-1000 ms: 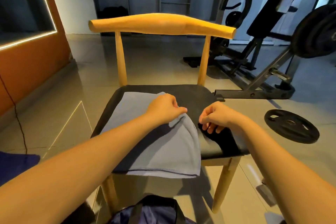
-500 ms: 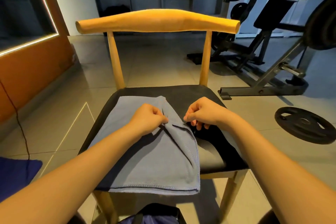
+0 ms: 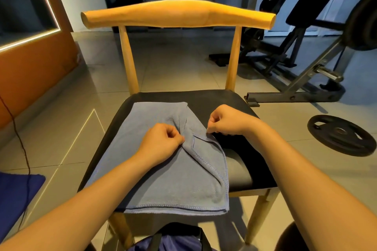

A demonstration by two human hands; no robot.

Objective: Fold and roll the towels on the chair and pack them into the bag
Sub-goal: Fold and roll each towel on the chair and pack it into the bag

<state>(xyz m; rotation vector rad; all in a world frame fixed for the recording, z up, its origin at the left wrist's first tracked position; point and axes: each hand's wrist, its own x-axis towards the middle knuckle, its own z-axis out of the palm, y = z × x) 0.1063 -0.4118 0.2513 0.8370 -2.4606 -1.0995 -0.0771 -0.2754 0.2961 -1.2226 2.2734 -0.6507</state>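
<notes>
A grey-blue towel (image 3: 163, 179) lies on the black seat of a wooden chair (image 3: 234, 100), its front edge hanging over the seat's front. My left hand (image 3: 161, 141) pinches a bunched fold near the towel's middle. My right hand (image 3: 226, 121) pinches the towel's right hemmed edge, just right of the left hand. A stitched hem runs diagonally from between the hands down to the front right corner. The dark blue bag (image 3: 171, 240) with black straps sits on the floor below the chair's front, mostly cut off by the frame.
A black weight plate (image 3: 340, 134) lies on the tiled floor to the right. A weight bench frame (image 3: 295, 87) stands behind it. An orange wall (image 3: 30, 63) and a thin black cable (image 3: 18, 138) are at left, with a blue mat (image 3: 14, 195) in the lower left.
Both hands have moved back along the towel toward the chair back, drawing the right edge inward into a diagonal fold. The view has shifted closer to the chair.
</notes>
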